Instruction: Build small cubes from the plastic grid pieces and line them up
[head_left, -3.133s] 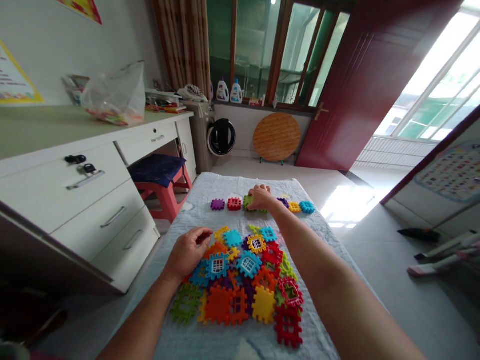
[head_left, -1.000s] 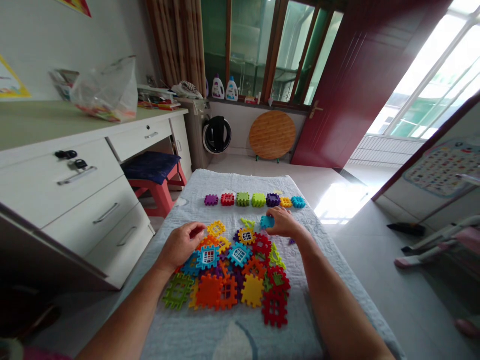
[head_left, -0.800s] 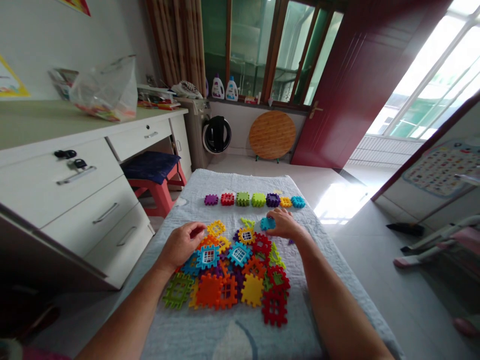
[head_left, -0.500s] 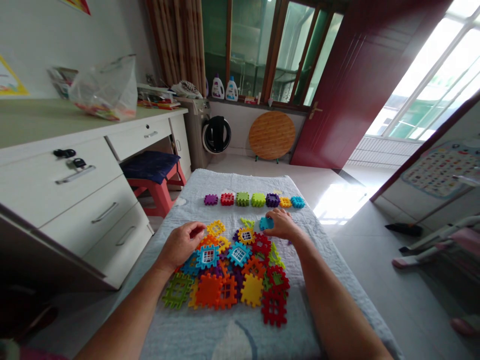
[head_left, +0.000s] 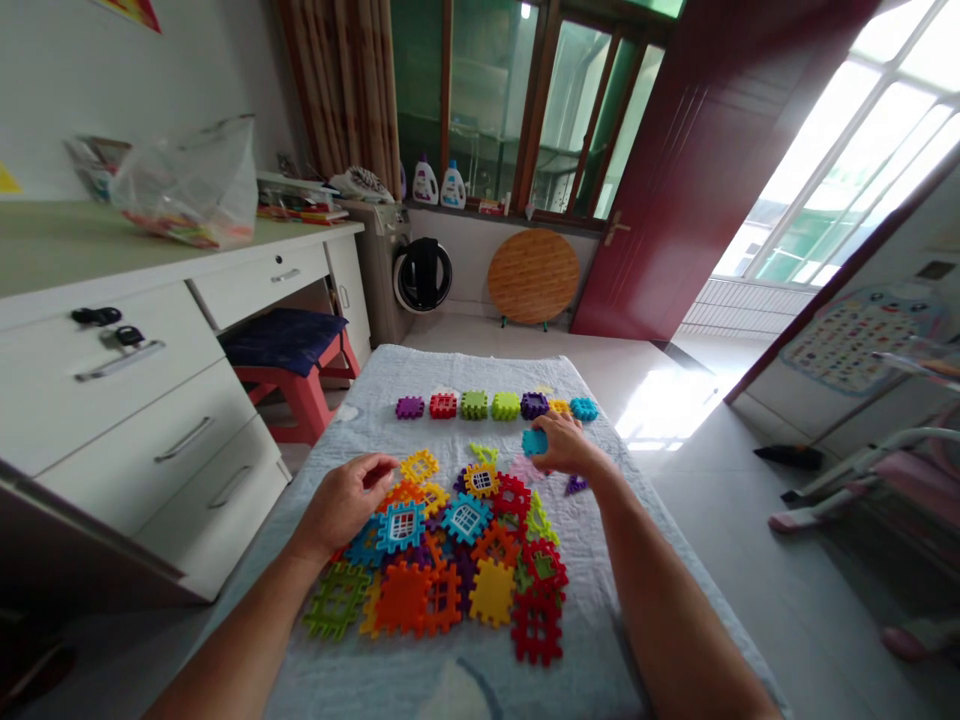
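Gripping a blue tile, right fingers have bare cloth to the edge; left fingers curl, parted.

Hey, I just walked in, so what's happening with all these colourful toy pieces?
A person's right hand is gripping a blue piece between the loose pile and a row of blocks at the far end of the pale cloth. The row runs from purple on the left to blue on the right. The left hand, fingers curled, is at the pile's left side, with nothing visible in its grasp.
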